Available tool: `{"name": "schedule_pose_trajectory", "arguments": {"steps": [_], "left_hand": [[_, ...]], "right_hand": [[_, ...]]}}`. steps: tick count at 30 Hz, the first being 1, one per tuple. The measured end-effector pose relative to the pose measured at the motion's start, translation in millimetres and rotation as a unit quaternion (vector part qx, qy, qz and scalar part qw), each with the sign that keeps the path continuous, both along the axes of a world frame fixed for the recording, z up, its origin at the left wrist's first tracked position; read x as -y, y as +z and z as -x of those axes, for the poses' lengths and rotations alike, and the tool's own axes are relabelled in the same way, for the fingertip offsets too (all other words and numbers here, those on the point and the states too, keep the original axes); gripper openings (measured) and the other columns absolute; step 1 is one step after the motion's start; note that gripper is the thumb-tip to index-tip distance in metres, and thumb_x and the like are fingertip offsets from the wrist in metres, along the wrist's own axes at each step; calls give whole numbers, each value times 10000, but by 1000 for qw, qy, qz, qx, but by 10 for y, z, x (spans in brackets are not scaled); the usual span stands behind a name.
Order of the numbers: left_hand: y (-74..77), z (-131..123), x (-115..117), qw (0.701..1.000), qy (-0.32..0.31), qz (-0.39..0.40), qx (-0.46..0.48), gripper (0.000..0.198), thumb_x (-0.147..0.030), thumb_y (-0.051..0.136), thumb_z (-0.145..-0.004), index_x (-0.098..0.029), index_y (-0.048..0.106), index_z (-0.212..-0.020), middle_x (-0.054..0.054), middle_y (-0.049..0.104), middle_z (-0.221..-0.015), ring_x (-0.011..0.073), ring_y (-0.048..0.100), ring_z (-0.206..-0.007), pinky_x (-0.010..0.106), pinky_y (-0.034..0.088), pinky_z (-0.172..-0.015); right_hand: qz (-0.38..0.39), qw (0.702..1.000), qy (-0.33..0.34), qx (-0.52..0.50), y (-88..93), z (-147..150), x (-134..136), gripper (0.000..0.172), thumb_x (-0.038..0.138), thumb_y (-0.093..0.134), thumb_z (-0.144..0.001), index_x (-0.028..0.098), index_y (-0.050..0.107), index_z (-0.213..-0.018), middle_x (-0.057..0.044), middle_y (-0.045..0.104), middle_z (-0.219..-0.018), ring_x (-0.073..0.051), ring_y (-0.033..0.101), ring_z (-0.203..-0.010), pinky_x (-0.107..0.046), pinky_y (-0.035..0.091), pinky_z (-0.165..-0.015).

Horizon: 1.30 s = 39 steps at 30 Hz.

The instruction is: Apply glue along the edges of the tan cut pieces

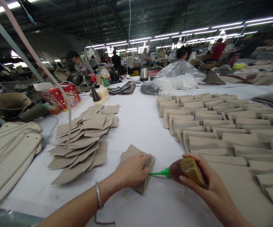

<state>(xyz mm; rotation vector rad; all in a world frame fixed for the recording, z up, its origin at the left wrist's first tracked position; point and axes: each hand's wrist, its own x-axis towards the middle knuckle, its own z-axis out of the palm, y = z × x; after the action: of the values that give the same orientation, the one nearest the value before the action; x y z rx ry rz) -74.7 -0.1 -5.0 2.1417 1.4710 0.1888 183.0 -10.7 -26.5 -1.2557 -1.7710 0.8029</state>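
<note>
Left hand [133, 170] presses flat on the piece [138, 170]; right hand [197, 179] grips the bottle [185, 170], nozzle pointing left at its edge.

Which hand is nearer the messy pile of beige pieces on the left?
Left. The left hand holds a single piece just right of the pile; the right hand, holding a bottle, is farther right.

Head camera looks forward-down, close over the table [138, 126].
</note>
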Motion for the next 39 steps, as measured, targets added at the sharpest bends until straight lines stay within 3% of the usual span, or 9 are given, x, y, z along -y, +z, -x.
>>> {"name": "schedule_pose_trajectory", "arguments": {"steps": [2,7,12,17,22,27,32,39], "left_hand": [[0,-1,8,1000,1,0,2,516,-235,406,-857,-220,479,-1367,66,554,-1327,262,542,-1194,407,416,-1049],[6,2,33,1000,-2,-7,5,524,-230,426,-843,-208,478,-1364,65,543,-1344,265,530,-1211,405,409,-1060],[22,3,47,1000,-2,-10,0,526,-242,402,-862,-210,456,-1384,70,541,-1341,267,545,-1190,411,427,-1039],[47,-16,60,1000,-3,-8,-7,535,-243,399,-855,-218,448,-1387,70,554,-1315,273,559,-1160,419,434,-1023],[57,-24,54,1000,0,-7,-18,518,-237,375,-863,-230,456,-1375,61,554,-1309,260,569,-1135,391,440,-1002],[64,-32,51,999,2,-3,-38,542,-249,392,-851,-241,434,-1391,62,576,-1259,264,599,-1060,396,471,-943],[66,-36,55,1000,3,-7,-27,541,-251,381,-854,-223,439,-1391,67,569,-1272,270,587,-1088,399,466,-954],[49,-38,48,1000,2,-7,-29,532,-239,388,-845,-250,445,-1373,52,574,-1267,258,601,-1062,382,464,-946]], "right_hand": [[-3,1000,-15,-5,-9,0,24,471,509,684,-824,282,492,-1190,-23,606,-1075,-213,621,-925,-236,511,-766],[44,997,61,-19,-58,-12,85,476,475,684,-838,302,485,-1234,-22,575,-1193,-213,601,-1033,-240,480,-884],[38,998,-12,-46,-69,24,141,503,486,718,-788,291,513,-1204,-18,598,-1125,-222,607,-958,-254,488,-839],[72,993,20,-90,-33,58,209,486,473,729,-761,285,555,-1174,-21,580,-1189,-248,567,-1073,-273,431,-949],[31,998,4,-55,-79,0,171,473,425,736,-783,298,526,-1187,-16,605,-1118,-220,608,-967,-245,495,-845],[18,996,54,-68,-123,-18,188,472,440,734,-782,304,538,-1191,-20,595,-1162,-236,590,-1044,-263,469,-915],[11,998,27,-52,-132,-84,116,465,418,723,-807,309,513,-1207,-19,607,-1143,-217,610,-1005,-244,490,-873],[19,995,77,-54,-119,-47,182,472,426,729,-800,293,517,-1201,-52,592,-1176,-256,600,-1053,-305,490,-909]]}}
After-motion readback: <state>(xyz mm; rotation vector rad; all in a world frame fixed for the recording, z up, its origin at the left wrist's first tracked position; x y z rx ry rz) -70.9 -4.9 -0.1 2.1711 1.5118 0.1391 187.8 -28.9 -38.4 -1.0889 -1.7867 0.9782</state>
